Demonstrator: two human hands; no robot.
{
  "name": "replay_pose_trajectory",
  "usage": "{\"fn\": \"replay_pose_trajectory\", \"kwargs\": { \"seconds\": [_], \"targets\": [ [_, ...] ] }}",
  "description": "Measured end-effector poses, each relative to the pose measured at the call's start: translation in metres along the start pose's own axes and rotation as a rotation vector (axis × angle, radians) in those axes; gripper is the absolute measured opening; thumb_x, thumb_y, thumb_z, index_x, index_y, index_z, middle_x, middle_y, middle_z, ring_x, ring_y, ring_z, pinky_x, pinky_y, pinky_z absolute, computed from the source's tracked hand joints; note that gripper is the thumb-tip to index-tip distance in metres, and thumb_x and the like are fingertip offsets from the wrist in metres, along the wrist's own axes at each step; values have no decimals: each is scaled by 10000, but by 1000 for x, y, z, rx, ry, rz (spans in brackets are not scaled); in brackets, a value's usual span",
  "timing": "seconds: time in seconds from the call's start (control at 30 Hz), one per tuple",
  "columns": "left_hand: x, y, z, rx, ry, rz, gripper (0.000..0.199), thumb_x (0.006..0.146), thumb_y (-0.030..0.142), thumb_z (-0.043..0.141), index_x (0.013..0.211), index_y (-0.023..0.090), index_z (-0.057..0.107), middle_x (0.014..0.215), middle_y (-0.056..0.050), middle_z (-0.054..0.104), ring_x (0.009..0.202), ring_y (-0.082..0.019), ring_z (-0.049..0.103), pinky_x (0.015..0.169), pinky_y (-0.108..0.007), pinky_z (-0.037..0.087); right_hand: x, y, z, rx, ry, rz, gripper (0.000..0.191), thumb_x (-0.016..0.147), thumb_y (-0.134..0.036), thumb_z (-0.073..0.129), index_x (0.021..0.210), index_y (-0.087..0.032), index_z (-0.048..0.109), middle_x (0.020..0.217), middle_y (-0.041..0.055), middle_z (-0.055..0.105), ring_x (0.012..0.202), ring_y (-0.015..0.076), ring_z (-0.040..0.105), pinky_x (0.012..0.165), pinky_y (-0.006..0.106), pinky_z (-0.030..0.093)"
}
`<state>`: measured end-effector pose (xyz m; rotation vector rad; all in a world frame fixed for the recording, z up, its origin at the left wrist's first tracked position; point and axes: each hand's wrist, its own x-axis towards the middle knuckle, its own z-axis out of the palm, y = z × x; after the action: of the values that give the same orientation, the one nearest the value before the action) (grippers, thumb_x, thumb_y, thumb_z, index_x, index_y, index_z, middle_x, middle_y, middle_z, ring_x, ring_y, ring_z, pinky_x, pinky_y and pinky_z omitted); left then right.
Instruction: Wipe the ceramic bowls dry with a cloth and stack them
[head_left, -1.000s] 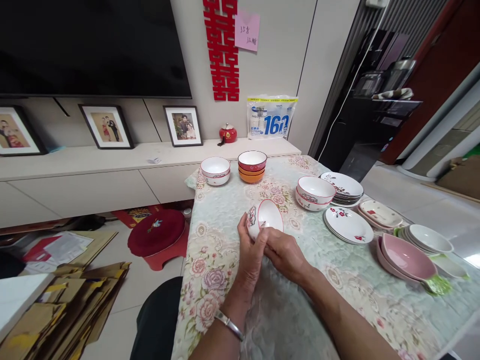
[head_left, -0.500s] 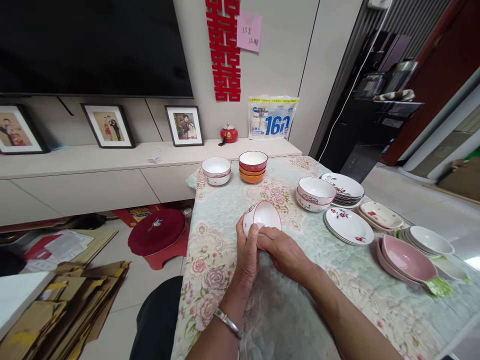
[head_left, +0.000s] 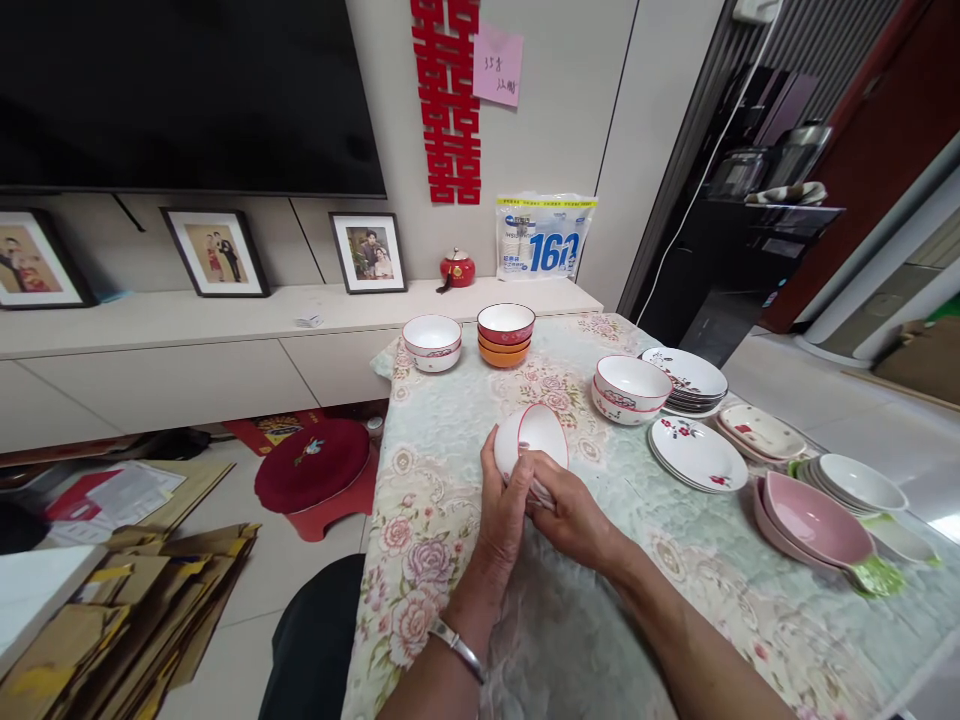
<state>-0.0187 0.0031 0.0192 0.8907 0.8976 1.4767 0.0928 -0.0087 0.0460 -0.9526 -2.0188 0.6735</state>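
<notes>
**A white bowl [head_left: 550, 428] is being held over the desk [head_left: 442, 420]**

In the head view, which I am following from my distant place, both hands are grasping the one bowl, near the middle of the desk. The left hand [head_left: 501, 510] is curling around its outer wall from the left side, and the thumb is lying close to the red rim. The right hand [head_left: 574, 512] is gripping the near, lower part of the rim; its fingertips are partly hiding, so I am not able to tell exactly how they are pressing. The bowl is tilting, and its mouth is facing to the right. I cannot tell if its underside is touching the flowered cloth [head_left: 427, 560].

Beyond the hands, two white bowls [head_left: 433, 345] are standing stacked at the left, and just beside them a red bowl [head_left: 517, 337] is sitting on orange bowls [head_left: 504, 356]. To the right, another pair of white bowls [head_left: 630, 390] is standing near the flowered plates [head_left: 697, 455]. Further right, pink leaf-shaped dishes [head_left: 817, 515] are lying nested beside small pale bowls [head_left: 862, 480].
</notes>
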Motion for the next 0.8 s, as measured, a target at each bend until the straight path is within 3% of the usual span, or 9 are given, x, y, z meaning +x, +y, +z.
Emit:
{"fn": "replay_pose_trajectory", "kwargs": {
  "seconds": [0.1,0.2,0.3,0.43,0.53,0.67,0.8],
  "targets": [
    [3,-3,-3,-29,33,-12,667,821,457,636,1392,208,396,1282,-135,595,1185,-271,578,1024,-427,440,0,1,-4,-182,-125,-72,531,710,50,417,1130,-223,592,1221,79,581,1171,221,518,969,372,452],
    [3,-4,-3,-63,31,-24,675,821,462,638,1396,216,387,1268,-136,604,1143,-265,601,1003,-429,456,-1,3,-6,-342,-136,-55,475,749,23,433,1122,-219,602,1172,86,607,1133,226,539,942,376,464],
    [1,-4,0,-52,10,-11,724,809,442,660,1416,211,341,1354,-143,542,1213,-271,559,1041,-420,427,-3,5,-2,-356,-52,6,343,811,-31,478,1059,-222,618,1056,67,636,1019,203,583,854,318,486],
    [-3,0,7,6,-60,47,835,767,402,709,1444,194,265,1456,-160,434,1311,-284,473,1086,-400,386,-3,5,5,-137,183,88,139,862,-127,511,903,-211,615,903,31,625,844,169,603,748,265,486],
    [-5,3,9,51,-74,79,838,731,391,734,1428,188,313,1468,-157,419,1324,-306,453,1084,-401,390,-2,2,8,31,258,111,144,835,-137,533,931,-212,610,930,31,623,877,180,607,777,277,498],
    [-2,1,2,-31,-29,10,723,813,442,645,1429,223,337,1362,-140,533,1219,-286,553,1028,-433,440,0,-1,4,5,81,6,485,718,-19,493,1153,-222,569,1201,78,588,1131,223,554,945,352,474],
    [1,-3,-3,-39,28,-1,657,822,471,635,1392,234,409,1319,-128,568,1170,-256,585,1000,-401,463,0,2,-4,-181,-111,-71,599,655,56,409,1145,-240,586,1246,67,582,1179,214,528,968,360,466]
  ]
}}
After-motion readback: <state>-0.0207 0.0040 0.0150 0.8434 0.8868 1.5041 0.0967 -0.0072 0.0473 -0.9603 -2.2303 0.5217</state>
